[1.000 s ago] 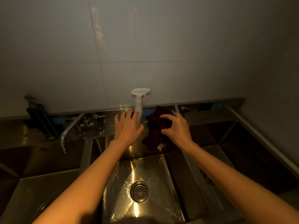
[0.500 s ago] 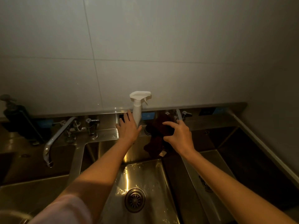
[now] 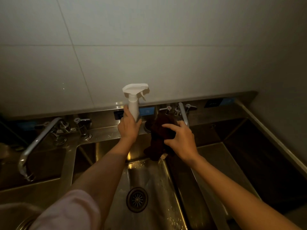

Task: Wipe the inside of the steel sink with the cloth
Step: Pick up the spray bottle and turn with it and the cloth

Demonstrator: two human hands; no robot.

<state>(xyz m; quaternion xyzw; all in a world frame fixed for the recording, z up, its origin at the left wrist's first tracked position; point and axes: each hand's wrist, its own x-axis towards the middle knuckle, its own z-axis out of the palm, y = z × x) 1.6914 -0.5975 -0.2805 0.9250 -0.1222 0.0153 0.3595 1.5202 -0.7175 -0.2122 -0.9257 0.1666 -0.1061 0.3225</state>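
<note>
Wall [image 3: 149, 47] behind was large pale tiles with thin grout lines, meeting a plain side wall [image 3: 285, 63] at right. Steel backsplash ledge [image 3: 207, 97] ran along the base. Lighting was dim and warm; a dark object at far left, possibly a dispenser, was unclear.

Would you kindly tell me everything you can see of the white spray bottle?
The spray bottle is white, apparently plastic, with a trigger head whose nozzle points right, a narrow neck and a slim body. It stands upright on the steel ledge behind the middle sink, close to the tiled wall. The left hand grips its lower body, hiding the base. The dark cloth hangs just to its right, apparently not touching it.
</note>
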